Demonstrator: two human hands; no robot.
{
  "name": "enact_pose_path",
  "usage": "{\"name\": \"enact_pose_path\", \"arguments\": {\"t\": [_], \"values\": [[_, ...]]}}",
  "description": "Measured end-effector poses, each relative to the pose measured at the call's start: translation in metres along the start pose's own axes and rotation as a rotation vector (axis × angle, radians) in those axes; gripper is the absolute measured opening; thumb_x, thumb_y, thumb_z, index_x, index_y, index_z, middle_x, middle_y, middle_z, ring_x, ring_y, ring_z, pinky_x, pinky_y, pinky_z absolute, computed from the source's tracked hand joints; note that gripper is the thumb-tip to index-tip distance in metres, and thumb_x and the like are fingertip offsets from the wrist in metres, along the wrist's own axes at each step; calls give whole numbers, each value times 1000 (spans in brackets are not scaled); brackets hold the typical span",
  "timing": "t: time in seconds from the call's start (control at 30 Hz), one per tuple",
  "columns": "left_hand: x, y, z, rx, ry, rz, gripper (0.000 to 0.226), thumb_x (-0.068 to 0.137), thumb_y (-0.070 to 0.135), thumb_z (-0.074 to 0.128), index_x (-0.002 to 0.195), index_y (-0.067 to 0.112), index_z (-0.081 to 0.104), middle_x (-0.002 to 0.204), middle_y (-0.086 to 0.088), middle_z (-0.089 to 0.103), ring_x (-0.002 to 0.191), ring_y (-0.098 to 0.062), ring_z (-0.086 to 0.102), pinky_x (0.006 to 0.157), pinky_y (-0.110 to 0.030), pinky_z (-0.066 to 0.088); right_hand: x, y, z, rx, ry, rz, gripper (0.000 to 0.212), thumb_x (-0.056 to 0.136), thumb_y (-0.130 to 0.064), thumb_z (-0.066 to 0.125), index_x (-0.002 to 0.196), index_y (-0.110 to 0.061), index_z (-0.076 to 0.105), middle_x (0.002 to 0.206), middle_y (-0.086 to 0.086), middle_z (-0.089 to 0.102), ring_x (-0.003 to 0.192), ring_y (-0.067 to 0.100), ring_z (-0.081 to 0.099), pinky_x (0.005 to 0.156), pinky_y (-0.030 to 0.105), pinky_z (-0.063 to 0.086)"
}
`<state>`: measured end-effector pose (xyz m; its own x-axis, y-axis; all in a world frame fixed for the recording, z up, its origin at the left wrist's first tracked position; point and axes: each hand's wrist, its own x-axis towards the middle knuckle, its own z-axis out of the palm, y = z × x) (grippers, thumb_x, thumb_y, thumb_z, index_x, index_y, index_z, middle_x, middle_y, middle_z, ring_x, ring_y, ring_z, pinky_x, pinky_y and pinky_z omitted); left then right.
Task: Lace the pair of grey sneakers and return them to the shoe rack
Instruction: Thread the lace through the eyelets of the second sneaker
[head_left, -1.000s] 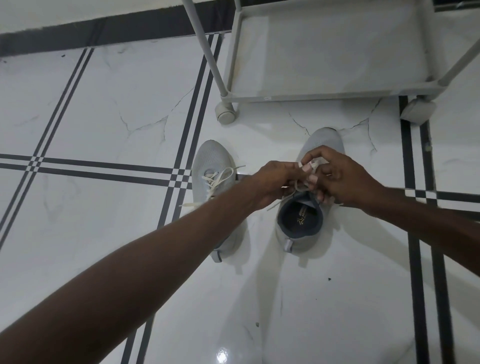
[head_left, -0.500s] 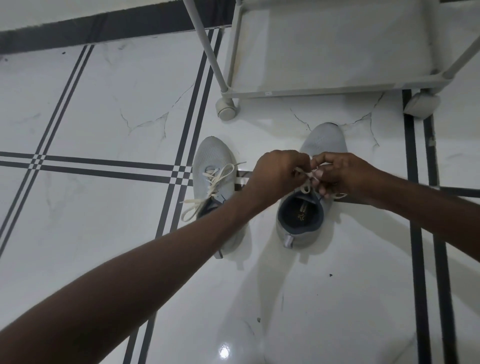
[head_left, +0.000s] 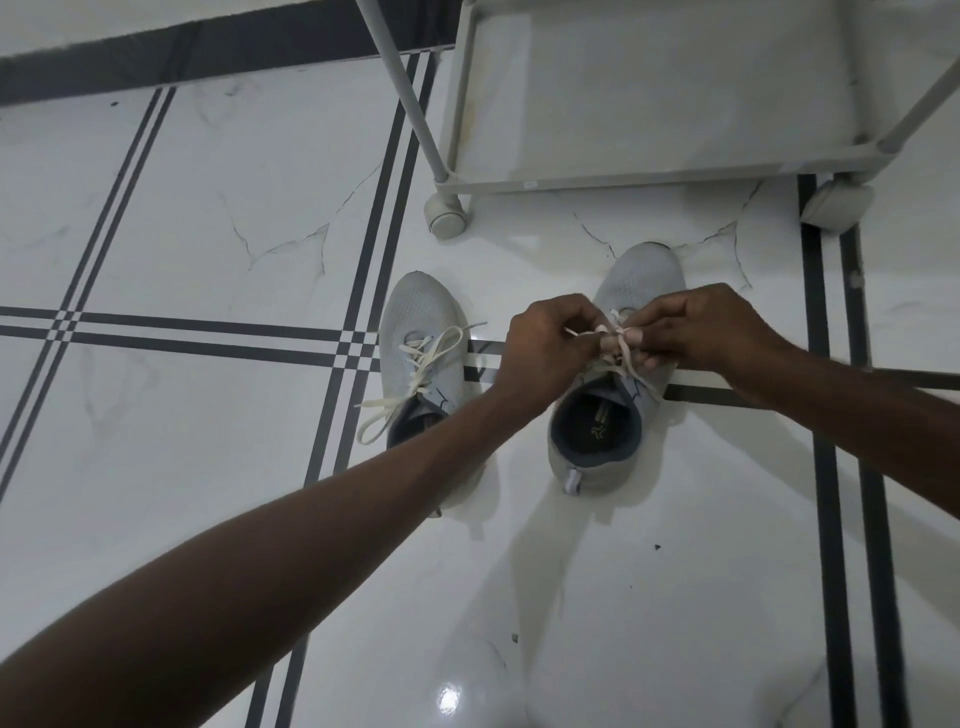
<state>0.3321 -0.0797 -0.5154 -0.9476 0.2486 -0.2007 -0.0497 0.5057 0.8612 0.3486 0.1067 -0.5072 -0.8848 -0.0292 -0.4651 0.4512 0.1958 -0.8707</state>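
Note:
Two grey sneakers stand side by side on the white tiled floor, toes pointing away from me. The left sneaker (head_left: 415, 322) has a cream lace (head_left: 410, 379) threaded and looped loosely, its ends hanging off the left side. Over the tongue of the right sneaker (head_left: 597, 441) my left hand (head_left: 545, 348) and my right hand (head_left: 701, 327) meet, each pinching a part of that shoe's cream lace (head_left: 618, 353) between the fingertips. The white shoe rack (head_left: 649, 166) stands just beyond the shoes.
The rack rests on castors, one (head_left: 444, 215) near the left shoe's toe and one (head_left: 836, 208) at the right. Its bottom shelf is bare. Dark stripes cross the glossy floor. A dark skirting band runs along the far wall.
Both hands have stayed on the right sneaker's lace, working it with small finger shifts; the view has drifted slightly so the rack sits higher in frame. The left sneaker has not moved.

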Motion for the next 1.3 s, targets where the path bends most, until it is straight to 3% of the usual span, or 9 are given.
{"name": "enact_pose_path", "arguments": {"t": [0.1, 0.17, 0.27, 0.43, 0.57, 0.67, 0.9, 1.1, 1.3], "values": [[-5, -9, -17, -163, -7, -159, 7, 84, 4, 71, 79, 7, 68, 69, -7, 70, 58, -14, 65, 52, -28, 57, 5, 12, -6, -453, 215, -229, 6, 76, -13, 80, 81, -14, 79, 65, -5, 72, 59, 15, 71, 60, 23, 56], [-12, -24, -30, -185, -11, -230, 15, 88, -5, 63, 78, 5, 66, 62, -6, 65, 52, -13, 60, 46, -18, 49, 6, 25, -14, -467, 257, -189, 3, 76, -9, 78, 79, -10, 78, 61, -3, 70, 53, 11, 70, 56, 20, 57], [-22, -43, -37, -84, -81, -290, 21, 88, -4, 60, 75, 10, 67, 58, 3, 65, 51, -13, 59, 51, -21, 48, 9, 37, -21, -554, 266, -158, 7, 77, -6, 77, 73, -11, 76, 56, -4, 67, 46, -3, 65, 48, 2, 44], [-16, -47, -39, 12, -173, -193, 6, 88, 19, 72, 83, 17, 69, 73, 0, 72, 64, -11, 66, 62, -27, 55, 10, 24, -15, -207, 205, -123, 8, 83, -9, 74, 90, -8, 77, 72, 6, 73, 56, 14, 70, 57, 15, 56], [-16, -39, -30, 170, -161, -113, 18, 78, 26, 82, 91, 17, 73, 82, 0, 75, 69, -12, 67, 67, -27, 53, 17, 15, 0, 209, 169, 33, 20, 86, -7, 70, 103, 2, 71, 91, 15, 74, 70, 17, 65, 63, 19, 57], [-14, -36, -26, 247, -170, -70, 17, 76, 26, 83, 86, 17, 73, 70, 2, 70, 66, -17, 64, 67, -31, 50, 24, 10, 5, 404, 128, 176, 22, 90, -5, 65, 111, 1, 64, 90, 12, 72, 62, 13, 62, 60, 21, 55], [-7, -35, -36, 415, -192, 92, 15, 88, 29, 68, 86, 17, 77, 67, -4, 73, 68, -25, 69, 70, -40, 55, 29, 8, -6, 555, -48, 360, 18, 100, -16, 50, 97, -10, 67, 78, -4, 66, 61, 6, 46, 51, 14, 43], [-8, -35, -28, 697, -175, 290, 20, 87, 13, 59, 98, 22, 74, 91, 0, 76, 81, -28, 69, 65, -37, 52, 22, 13, -5, 571, -213, 423, 26, 102, -9, 36, 91, -12, 59, 77, 4, 64, 45, 7, 44, 37, 15, 32], [-15, -37, -32, 815, -272, 367, 21, 67, 4, 48, 70, 19, 63, 68, -2, 67, 65, -27, 62, 55, -28, 32, 43, 23, -3, 381, -156, 378, 34, 92, 3, 24, 75, -16, 47, 48, -5, 36, 33, 5, 25, 29, 14, 19]]}}
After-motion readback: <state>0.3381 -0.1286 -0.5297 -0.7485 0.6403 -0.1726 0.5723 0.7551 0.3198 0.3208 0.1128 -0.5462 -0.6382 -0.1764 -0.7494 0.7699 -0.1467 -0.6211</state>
